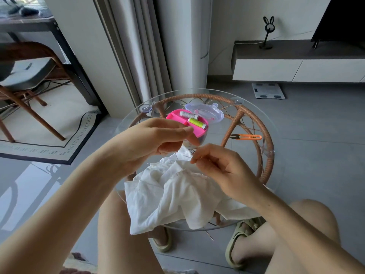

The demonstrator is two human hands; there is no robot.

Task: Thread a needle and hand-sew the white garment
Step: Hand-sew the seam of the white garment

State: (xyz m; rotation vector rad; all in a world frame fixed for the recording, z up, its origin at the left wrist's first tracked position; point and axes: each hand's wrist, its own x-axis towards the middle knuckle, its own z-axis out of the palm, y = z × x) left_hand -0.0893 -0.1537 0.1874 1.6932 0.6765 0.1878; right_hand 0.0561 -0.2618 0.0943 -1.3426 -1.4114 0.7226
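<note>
The white garment (173, 196) lies crumpled on the near half of the round glass table (130, 119). My left hand (158, 139) hovers above its far edge with thumb and fingers pinched together, apparently on thread too fine to see. My right hand (219, 167) is just right of it, fingertips pinched on a thin needle (192, 154) that points toward the left hand. A pink sewing kit (175, 116) with a white spool (188, 115) and a yellow-green spool (197, 123) sits behind the hands.
The kit's clear lid (207, 112) lies open behind the pink tray. Orange thread snips (247, 137) rest at the table's right side. My knees and sandalled feet are under the near rim. A wicker chair stands far left, a TV cabinet far right.
</note>
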